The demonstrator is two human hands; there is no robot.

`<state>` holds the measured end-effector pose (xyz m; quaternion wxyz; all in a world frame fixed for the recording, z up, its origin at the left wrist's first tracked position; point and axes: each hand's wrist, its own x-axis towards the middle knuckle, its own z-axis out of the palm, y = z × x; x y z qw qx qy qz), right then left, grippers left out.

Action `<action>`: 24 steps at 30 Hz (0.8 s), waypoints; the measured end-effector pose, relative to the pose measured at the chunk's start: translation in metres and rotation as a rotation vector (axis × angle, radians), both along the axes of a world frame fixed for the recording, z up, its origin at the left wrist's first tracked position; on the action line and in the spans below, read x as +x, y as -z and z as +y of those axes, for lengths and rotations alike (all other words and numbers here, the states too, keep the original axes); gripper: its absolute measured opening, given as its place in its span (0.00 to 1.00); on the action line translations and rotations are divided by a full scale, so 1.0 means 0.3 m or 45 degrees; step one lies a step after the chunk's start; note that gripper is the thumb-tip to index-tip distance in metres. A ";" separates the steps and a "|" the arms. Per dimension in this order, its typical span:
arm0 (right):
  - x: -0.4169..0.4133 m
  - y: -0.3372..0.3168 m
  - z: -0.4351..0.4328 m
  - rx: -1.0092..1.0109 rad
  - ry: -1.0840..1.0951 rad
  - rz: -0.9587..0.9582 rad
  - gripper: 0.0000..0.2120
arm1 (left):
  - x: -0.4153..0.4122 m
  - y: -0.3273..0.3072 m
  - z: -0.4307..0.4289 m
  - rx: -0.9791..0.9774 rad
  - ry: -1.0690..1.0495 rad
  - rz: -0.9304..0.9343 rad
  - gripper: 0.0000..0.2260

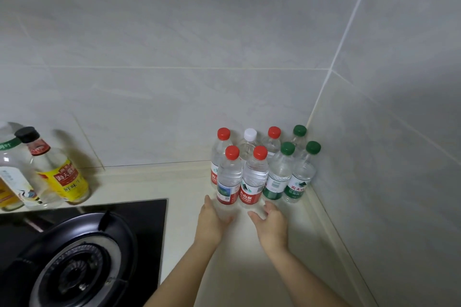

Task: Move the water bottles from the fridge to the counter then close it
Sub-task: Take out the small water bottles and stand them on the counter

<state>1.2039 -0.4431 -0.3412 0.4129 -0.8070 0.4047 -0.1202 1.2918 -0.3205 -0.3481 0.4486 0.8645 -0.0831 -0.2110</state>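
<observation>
Eight water bottles (252, 177) stand packed into the wall corner of the table (237, 271), clear of the stove (74, 257). The left hand (214, 217) cups the front-left bottle (228, 182) at its base; I cannot tell if its fingers grip. The right hand (270, 222) hovers near, fingers spread.

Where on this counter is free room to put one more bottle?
Free: the cream counter between the black glass stove and the eight clear plastic water bottles, and in front of them along the grey tiled right wall. The corner itself is crowded.

Left hand (212, 217) cups front-left red-capped bottle (228, 177); right hand (270, 222) loose alongside.
</observation>
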 end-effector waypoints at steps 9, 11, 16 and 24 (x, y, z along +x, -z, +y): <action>-0.372 -0.290 0.174 0.031 0.006 -0.491 0.30 | -0.303 -0.266 0.211 -0.547 0.148 -0.279 0.26; -0.494 -0.365 0.205 0.049 0.053 -0.555 0.28 | -0.385 -0.341 0.226 -0.648 0.267 -0.260 0.26; -0.821 -0.545 0.284 -0.116 0.208 -0.613 0.24 | -0.616 -0.509 0.224 -0.831 0.600 -0.214 0.22; -1.387 -0.754 0.511 -0.292 0.597 -0.867 0.19 | -1.095 -0.678 0.186 -1.089 1.184 -0.053 0.18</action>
